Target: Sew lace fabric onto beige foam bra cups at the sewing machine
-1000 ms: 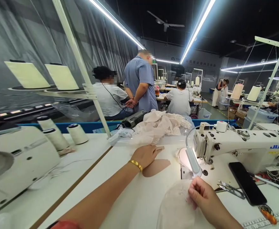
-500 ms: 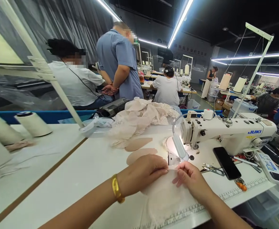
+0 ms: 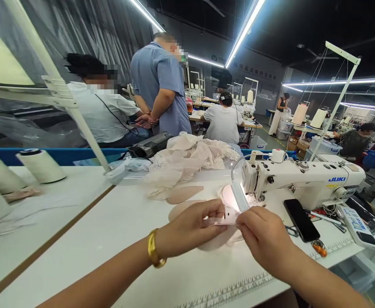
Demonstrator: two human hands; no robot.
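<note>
The pale fabric [image 3: 228,220] spans both hands beside the sewing machine [image 3: 306,177], its lower part blurred. The right hand [image 3: 266,239] pinches one end, fingertips hidden; the left hand [image 3: 198,226] curves half-open around the other, its grip unclear, partly covering a flat beige piece [image 3: 181,209]. The lamp [image 3: 239,194] obscures the needle.

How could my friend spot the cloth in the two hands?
Find the white sewing machine with blue JUKI letters. By its lit left end, the left hand, with a gold bracelet, and the right hand hold a thin, pale pink cloth. Unlike the crumpled heap behind it or the flat brownish piece on the table, this one is held in both hands.
</note>
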